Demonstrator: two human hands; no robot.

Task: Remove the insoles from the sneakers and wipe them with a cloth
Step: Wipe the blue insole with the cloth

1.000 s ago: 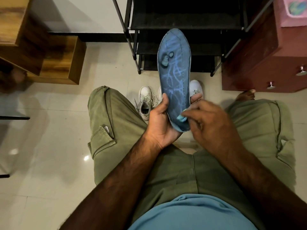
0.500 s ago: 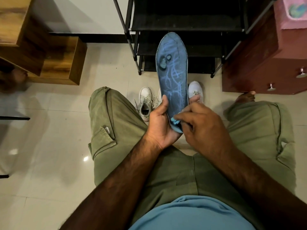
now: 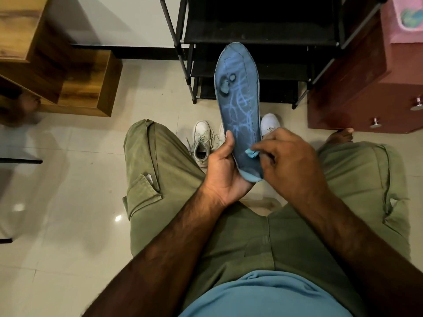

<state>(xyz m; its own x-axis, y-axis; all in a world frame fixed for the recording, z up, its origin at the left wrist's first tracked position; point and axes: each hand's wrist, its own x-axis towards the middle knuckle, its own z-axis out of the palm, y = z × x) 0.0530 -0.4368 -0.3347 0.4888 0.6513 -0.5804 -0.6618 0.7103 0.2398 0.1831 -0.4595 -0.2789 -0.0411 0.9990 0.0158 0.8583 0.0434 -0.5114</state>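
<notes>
I am watching one blue insole (image 3: 238, 99), already out of its shoe, being held up in front of the black shoe rack (image 3: 251, 30). The left hand (image 3: 224, 170) is gripping its heel end and the right hand (image 3: 288, 163) is pinching a small light-blue scrap (image 3: 251, 153) against it, so the wiping looks barely begun. The white sneakers (image 3: 201, 143) are lying on the floor just before that rack, and I cannot tell where the second insole is.

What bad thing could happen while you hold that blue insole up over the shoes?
1. The left hand grips only the heel end of the insole, so the tall free part might flop, or the whole thing might slip down onto the white sneaker below.
2. The right hand pinches a small light blue bit against the insole. Hard rubbing could peel the surface, which has worn patches near the toe.
</notes>
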